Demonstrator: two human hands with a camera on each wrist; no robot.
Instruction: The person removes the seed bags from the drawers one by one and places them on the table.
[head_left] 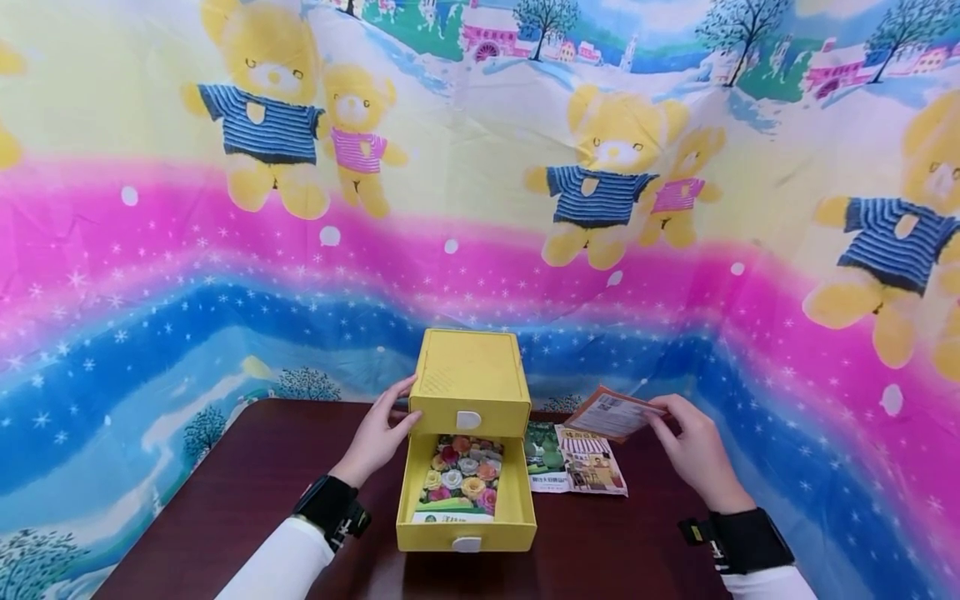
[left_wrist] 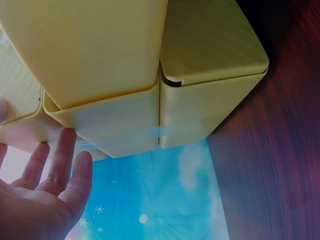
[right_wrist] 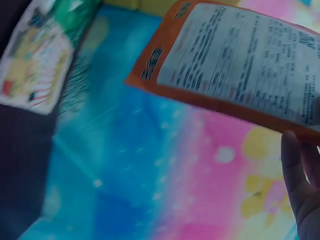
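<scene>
A yellow two-drawer box (head_left: 474, 362) stands on the table, its lower drawer (head_left: 517, 500) pulled out. In that drawer lies a seed packet printed with colourful roses (head_left: 463, 479). My left hand (head_left: 381, 437) rests against the box's upper left side, thumb at the front edge; the left wrist view shows its fingers (left_wrist: 62, 157) extended along the yellow wall. My right hand (head_left: 697, 450) pinches an orange-edged packet (head_left: 611, 414) by its right end, raised above the table. Its white panel of small print (right_wrist: 225, 65) faces the right wrist camera.
Right of the box, a green packet (head_left: 543, 458) and a packet with a striped awning picture (head_left: 596, 467) lie side by side on the dark wooden table (head_left: 300, 450). A patterned bear curtain (head_left: 465, 283) hangs close behind and beside the table.
</scene>
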